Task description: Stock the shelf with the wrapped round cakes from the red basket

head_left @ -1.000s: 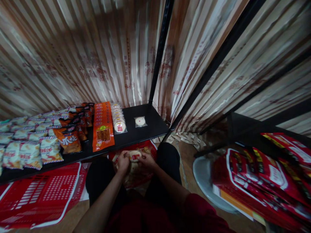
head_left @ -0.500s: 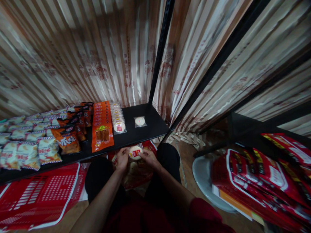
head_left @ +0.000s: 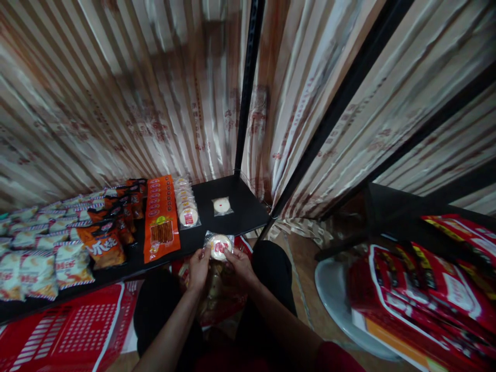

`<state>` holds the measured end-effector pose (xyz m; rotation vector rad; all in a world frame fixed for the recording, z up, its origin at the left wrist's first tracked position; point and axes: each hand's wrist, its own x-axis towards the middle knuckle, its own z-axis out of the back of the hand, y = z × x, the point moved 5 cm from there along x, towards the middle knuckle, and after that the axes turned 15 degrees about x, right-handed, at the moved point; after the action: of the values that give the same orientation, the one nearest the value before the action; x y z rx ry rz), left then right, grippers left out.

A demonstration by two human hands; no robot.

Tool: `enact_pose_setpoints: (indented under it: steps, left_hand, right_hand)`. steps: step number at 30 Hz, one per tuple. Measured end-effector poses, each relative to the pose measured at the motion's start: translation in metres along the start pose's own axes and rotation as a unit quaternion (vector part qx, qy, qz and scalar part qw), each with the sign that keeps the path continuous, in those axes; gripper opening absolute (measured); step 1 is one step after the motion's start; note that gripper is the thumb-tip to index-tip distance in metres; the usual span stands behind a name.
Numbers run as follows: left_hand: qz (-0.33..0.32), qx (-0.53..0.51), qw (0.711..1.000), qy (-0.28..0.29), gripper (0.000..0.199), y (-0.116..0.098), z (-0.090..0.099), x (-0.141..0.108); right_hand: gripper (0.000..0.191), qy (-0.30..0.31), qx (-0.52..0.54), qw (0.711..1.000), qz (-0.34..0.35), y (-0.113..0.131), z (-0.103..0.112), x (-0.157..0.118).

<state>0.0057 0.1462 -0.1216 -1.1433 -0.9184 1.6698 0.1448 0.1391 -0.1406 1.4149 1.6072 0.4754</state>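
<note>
Between my two hands is a round white cracker in a clear packet (head_left: 219, 246) with a red label, held just in front of the shelf's front edge. My left hand (head_left: 199, 267) pinches its left side, and my right hand (head_left: 239, 264) grips the right side. Below them, between my knees, lies a red bag (head_left: 220, 299) with pale round packets showing inside. On the black shelf (head_left: 244, 219), a single similar packet (head_left: 221, 205) lies flat, and an overlapping row of cracker packets (head_left: 188, 214) stands to its left.
Left along the shelf are an orange snack pack (head_left: 161, 222), orange-black bags (head_left: 103, 248) and several white snack bags (head_left: 72, 263). A red basket (head_left: 85, 315) sits below. At right, red packages (head_left: 434, 279) fill another basket near a pale stool (head_left: 333, 289). Black posts (head_left: 250, 77) rise before curtains.
Both hands have lifted the cracker packet slightly forward and tilted it, so more of its clear wrapper shows. The camera view has shifted a little upward.
</note>
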Motion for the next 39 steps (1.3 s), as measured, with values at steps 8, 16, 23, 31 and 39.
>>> enact_pose_setpoints:
  steps: [8,16,23,31,39]
  left_hand:
    - [-0.025,-0.019,0.999,0.013,0.045,-0.011,-0.011,0.013]
    - [-0.15,0.156,0.975,0.042,0.034,-0.047,0.0,0.033]
    - [-0.183,0.247,0.951,0.037,0.032,-0.073,0.008,0.045]
    - [-0.188,0.273,0.943,0.036,0.029,-0.085,0.004,0.073]
    - [-0.174,0.29,0.941,-0.031,0.033,-0.112,0.001,0.104]
  right_hand:
    - [0.04,0.024,0.013,1.0,0.009,0.008,-0.013,0.001]
    - [0.052,-0.079,-0.281,0.93,0.225,0.052,0.003,0.02]
    - [0.038,0.016,-0.416,0.868,0.271,0.079,-0.023,0.038]
    - [0.02,0.055,-0.456,0.853,0.247,0.095,-0.035,0.062]
    - [0.02,0.013,-0.42,0.881,0.217,0.12,-0.047,0.096]
